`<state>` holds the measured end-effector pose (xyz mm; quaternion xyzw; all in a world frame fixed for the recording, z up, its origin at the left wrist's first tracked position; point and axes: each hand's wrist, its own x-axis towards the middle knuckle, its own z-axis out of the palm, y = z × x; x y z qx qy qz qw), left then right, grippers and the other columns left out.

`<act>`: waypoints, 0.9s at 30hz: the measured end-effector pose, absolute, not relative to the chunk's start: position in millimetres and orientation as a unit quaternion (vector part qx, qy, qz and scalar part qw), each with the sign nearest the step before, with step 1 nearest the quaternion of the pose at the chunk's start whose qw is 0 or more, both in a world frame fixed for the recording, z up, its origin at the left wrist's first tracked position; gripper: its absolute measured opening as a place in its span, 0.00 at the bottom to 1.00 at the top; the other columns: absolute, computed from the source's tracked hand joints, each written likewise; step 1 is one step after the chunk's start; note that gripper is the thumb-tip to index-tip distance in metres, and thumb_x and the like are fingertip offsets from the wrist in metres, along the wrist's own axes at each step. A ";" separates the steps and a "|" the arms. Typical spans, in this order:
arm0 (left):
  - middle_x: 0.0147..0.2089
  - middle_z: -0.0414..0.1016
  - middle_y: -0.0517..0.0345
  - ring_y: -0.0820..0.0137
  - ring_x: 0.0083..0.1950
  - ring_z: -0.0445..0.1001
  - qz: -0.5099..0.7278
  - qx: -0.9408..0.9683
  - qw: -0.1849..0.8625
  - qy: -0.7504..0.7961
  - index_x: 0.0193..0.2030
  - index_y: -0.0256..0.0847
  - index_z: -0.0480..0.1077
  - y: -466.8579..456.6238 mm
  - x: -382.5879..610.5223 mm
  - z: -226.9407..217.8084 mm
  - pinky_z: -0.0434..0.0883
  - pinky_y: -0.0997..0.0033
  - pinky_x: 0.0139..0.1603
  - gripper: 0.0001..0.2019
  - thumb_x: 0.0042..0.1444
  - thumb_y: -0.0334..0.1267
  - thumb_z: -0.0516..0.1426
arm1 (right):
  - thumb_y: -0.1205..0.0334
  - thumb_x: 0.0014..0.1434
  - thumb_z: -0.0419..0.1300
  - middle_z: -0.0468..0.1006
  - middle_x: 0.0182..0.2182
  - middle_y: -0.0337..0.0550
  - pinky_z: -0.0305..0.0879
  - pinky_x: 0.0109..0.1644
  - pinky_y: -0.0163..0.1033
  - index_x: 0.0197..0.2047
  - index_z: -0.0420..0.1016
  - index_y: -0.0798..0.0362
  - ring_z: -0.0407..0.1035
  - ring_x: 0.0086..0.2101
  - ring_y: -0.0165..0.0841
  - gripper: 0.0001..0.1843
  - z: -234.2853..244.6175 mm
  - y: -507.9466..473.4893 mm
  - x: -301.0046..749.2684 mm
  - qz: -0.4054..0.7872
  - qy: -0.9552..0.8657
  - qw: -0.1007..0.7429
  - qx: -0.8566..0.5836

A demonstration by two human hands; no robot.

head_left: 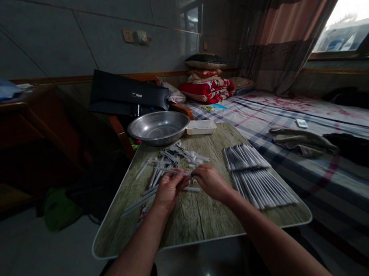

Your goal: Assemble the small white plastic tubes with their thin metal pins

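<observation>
My left hand [171, 186] is closed on a thin pale pen-like stick [168, 170], whose far part points left beyond the fingers. Close beside it, my right hand [210, 180] pinches at the stick's right end; what exactly lies between those fingertips is too small to make out. Just beyond both hands lies a loose heap of clear and whitish plastic pieces [173, 154]. Longer pale sticks [140, 202] rest left of my left hand. To the right, many similar sticks lie side by side in two rows, an upper row [244, 157] and a lower row [262, 189].
A wide metal basin [159, 127] and a shallow white plastic box [201, 127] stand at the far end of the wood-patterned table [184, 230]. A bed [300, 112] with folded bedding [207, 87] adjoins the right side. A wooden desk [5, 126] stands to the left.
</observation>
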<state>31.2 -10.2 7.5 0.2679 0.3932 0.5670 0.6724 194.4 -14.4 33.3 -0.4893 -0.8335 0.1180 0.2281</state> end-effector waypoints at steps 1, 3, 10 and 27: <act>0.31 0.80 0.55 0.69 0.29 0.79 0.567 0.269 0.672 0.393 0.33 0.37 0.70 -10.6 31.4 7.5 0.75 0.77 0.27 0.10 0.45 0.30 0.66 | 0.66 0.62 0.53 0.78 0.36 0.45 0.59 0.48 0.35 0.40 0.78 0.54 0.69 0.40 0.33 0.12 33.3 -15.2 194.1 0.116 -0.833 0.227 -0.491; 0.32 0.80 0.55 0.69 0.29 0.79 0.565 0.271 0.673 0.393 0.33 0.37 0.70 -10.9 31.5 7.4 0.75 0.76 0.27 0.10 0.45 0.30 0.66 | 0.66 0.62 0.53 0.78 0.36 0.46 0.59 0.48 0.36 0.39 0.78 0.55 0.69 0.40 0.34 0.11 32.3 -16.1 193.7 0.125 -0.830 0.237 -0.490; 0.32 0.80 0.53 0.70 0.31 0.79 0.565 0.247 0.689 0.381 0.33 0.36 0.70 -11.2 31.4 3.7 0.76 0.75 0.31 0.07 0.48 0.27 0.63 | 0.65 0.56 0.56 0.74 0.26 0.37 0.59 0.33 0.32 0.33 0.73 0.54 0.67 0.27 0.29 0.05 22.7 -17.0 193.7 0.261 -0.723 0.367 -0.525; 0.34 0.81 0.55 0.72 0.34 0.79 0.566 0.282 0.701 0.330 0.33 0.36 0.71 -13.2 33.8 4.3 0.76 0.75 0.37 0.14 0.39 0.31 0.69 | 0.59 0.57 0.55 0.68 0.22 0.35 0.57 0.30 0.32 0.28 0.66 0.53 0.63 0.25 0.27 0.09 11.2 -18.9 190.7 0.319 -0.688 0.422 -0.497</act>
